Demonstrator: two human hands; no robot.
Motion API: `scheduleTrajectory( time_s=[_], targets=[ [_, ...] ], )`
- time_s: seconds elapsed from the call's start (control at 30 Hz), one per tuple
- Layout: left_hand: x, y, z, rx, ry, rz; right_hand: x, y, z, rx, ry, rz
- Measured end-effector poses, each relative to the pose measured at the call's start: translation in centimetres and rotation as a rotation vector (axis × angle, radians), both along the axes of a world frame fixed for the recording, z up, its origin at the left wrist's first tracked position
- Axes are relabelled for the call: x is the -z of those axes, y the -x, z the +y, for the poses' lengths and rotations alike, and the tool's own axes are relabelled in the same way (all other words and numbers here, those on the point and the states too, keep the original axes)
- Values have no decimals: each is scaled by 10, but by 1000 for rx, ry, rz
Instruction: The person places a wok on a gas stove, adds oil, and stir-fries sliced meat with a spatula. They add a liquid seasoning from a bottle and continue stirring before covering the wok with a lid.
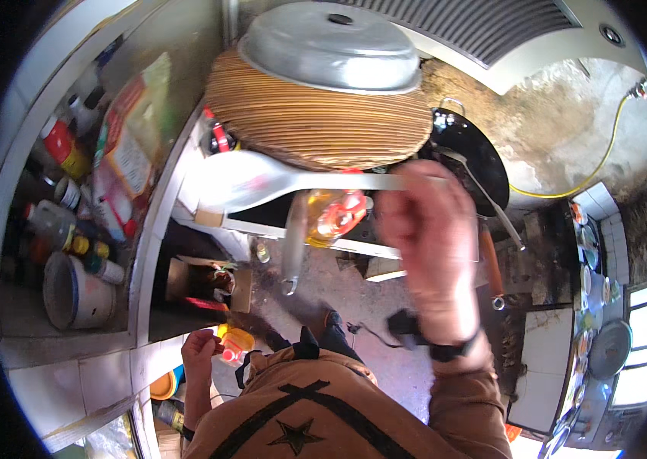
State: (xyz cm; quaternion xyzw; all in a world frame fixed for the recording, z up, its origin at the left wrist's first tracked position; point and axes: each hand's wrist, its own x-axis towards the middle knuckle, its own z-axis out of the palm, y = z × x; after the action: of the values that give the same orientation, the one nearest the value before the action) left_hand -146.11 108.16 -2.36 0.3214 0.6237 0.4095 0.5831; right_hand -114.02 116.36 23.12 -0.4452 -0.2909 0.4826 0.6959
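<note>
My right hand (429, 229), blurred by motion, grips the handle of a large white spoon (243, 181). The spoon lies across my view, its pale bowl towards the left. Behind the spoon stands a bottle of golden cooking oil (323, 215) with a red label, partly covered. Beside that bottle a metal utensil handle (293, 246) points towards me. Low on the left, my left hand (201, 347) has its fingers curled in, and I see nothing in them. It is nearest to a yellow oil jug (237, 344) with a red cap.
A metal lid (329, 51) rests on a round slatted wooden cover (323, 117). At right is a black wok (467, 149) with a metal ladle (484, 189) in it. Left shelves (142, 275) hold bottles and a white tub (79, 292). Dishes line the right counter (576, 321).
</note>
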Motion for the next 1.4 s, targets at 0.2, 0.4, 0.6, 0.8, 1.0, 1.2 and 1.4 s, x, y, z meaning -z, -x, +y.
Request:
scheduleTrajectory(
  time_s=[0.2,0.4,0.6,0.8,1.0,1.2,1.4],
  targets=[
    [-5,-59,20,122,-59,11,-18,-187,-30,467,-20,-277],
    [-19,-119,21,138,-36,54,37,-307,0,642,-25,-1230],
    [-27,-150,14,96,-23,67,69,-339,19,377,-202,-1695],
    [-31,-148,5,72,-14,48,69,-337,14,416,-272,-1737],
    [-29,-114,-1,17,30,95,27,-288,3,584,269,-1139],
    [-13,-61,-26,-33,-65,-60,-35,-98,-5,178,-220,-484],
    [3,-26,-54,-156,-189,-96,-7,143,58,-557,-341,-303]
  ],
)
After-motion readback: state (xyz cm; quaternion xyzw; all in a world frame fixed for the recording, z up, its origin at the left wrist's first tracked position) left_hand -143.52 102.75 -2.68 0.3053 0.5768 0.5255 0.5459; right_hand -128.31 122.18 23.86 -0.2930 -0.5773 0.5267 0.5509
